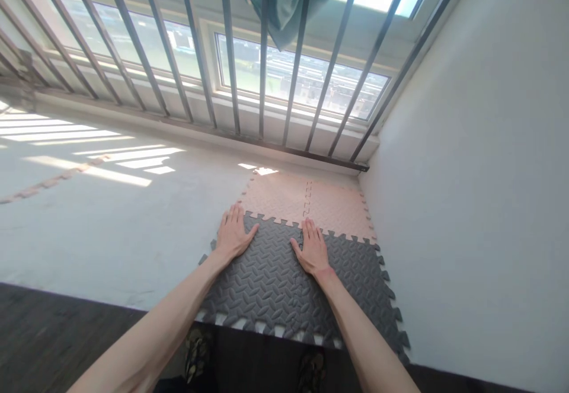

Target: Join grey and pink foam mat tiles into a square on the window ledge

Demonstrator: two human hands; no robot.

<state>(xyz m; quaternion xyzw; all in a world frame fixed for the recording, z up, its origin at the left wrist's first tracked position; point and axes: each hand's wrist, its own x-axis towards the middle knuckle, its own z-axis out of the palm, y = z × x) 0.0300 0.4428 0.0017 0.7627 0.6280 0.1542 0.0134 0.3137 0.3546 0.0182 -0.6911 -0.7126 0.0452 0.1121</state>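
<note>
Interlocking foam mats lie on a raised pale ledge by the window. Two grey mats (267,286) with a tread pattern sit nearest me, joined to two pink mats (284,194) behind them. My left hand (233,234) lies flat, palm down, on the left grey mat near its toothed seam with the pink one. Flat on the grey mats as well is my right hand (313,249), around the joint between the two grey pieces. Both hands have fingers spread and hold nothing.
A white wall (466,203) closes the right side, touching the mats' edge. Dark metal bars (262,85) front the window behind the ledge (111,221). Green cloth (284,2) hangs from above. Dark floor (53,334) and my shoes (198,354) lie below the ledge's front edge.
</note>
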